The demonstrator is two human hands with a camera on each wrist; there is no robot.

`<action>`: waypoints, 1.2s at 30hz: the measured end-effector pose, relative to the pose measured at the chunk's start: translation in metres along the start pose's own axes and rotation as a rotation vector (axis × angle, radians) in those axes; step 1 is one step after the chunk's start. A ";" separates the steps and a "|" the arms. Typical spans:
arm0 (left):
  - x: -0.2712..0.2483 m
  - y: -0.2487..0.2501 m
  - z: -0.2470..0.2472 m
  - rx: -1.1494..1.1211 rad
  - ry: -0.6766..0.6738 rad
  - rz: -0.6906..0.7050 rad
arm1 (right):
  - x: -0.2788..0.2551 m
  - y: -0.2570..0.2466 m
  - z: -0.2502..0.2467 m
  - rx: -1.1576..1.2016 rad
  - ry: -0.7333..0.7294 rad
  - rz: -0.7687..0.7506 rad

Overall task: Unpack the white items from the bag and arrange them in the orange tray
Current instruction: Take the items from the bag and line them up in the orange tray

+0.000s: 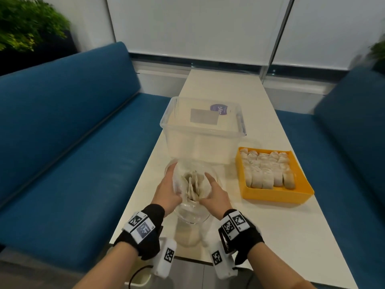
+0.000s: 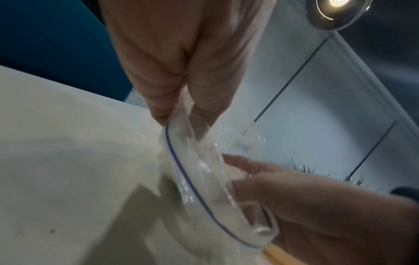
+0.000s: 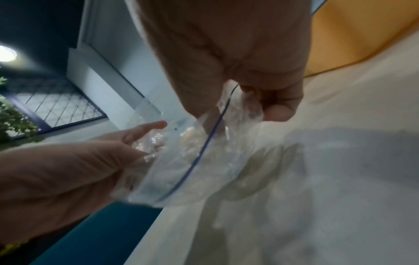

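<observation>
A clear zip bag (image 1: 192, 213) with a blue seal line stands on the white table (image 1: 270, 236), its mouth spread wide. Inside it lie a few white rolled items (image 1: 193, 184). My left hand (image 1: 169, 180) pinches the bag's left rim (image 2: 174, 136). My right hand (image 1: 212, 184) pinches the right rim (image 3: 244, 104). To the right sits the orange tray (image 1: 270, 196), packed with several white rolls (image 1: 268, 170) in rows. Both wrist views show the bag (image 3: 192, 161) stretched between the two hands.
A large clear plastic container (image 1: 202, 132) stands right behind the bag. Blue benches (image 1: 73, 153) run along both sides of the narrow table. The tray's orange wall (image 3: 351, 35) is close beside my right hand. Bare tabletop lies in front of the tray.
</observation>
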State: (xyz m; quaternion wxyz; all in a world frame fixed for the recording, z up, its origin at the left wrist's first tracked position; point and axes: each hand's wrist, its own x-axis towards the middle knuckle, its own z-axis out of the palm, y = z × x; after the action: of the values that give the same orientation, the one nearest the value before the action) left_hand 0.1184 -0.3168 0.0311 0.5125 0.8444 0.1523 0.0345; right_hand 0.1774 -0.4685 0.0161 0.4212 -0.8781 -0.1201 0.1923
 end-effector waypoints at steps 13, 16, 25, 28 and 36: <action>0.007 -0.047 0.001 0.417 -0.069 -0.255 | 0.020 0.010 0.031 -0.323 -0.101 0.090; 0.011 -0.046 -0.006 0.581 -0.157 -0.275 | 0.025 0.009 0.034 -0.319 -0.151 0.100; 0.009 -0.003 0.001 0.364 0.165 0.126 | 0.021 0.006 0.020 -0.322 -0.198 0.106; 0.021 0.004 0.009 0.552 -0.007 -0.252 | 0.015 0.003 0.017 -0.294 -0.206 0.103; 0.032 0.004 0.035 0.570 -0.073 -0.232 | 0.013 0.004 0.018 -0.272 -0.188 0.117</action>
State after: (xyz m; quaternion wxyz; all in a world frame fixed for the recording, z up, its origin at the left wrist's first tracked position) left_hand 0.1576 -0.3390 0.0149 0.2608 0.9317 0.2327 -0.0985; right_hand 0.1815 -0.4538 -0.0002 0.2736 -0.9107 -0.1324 0.2797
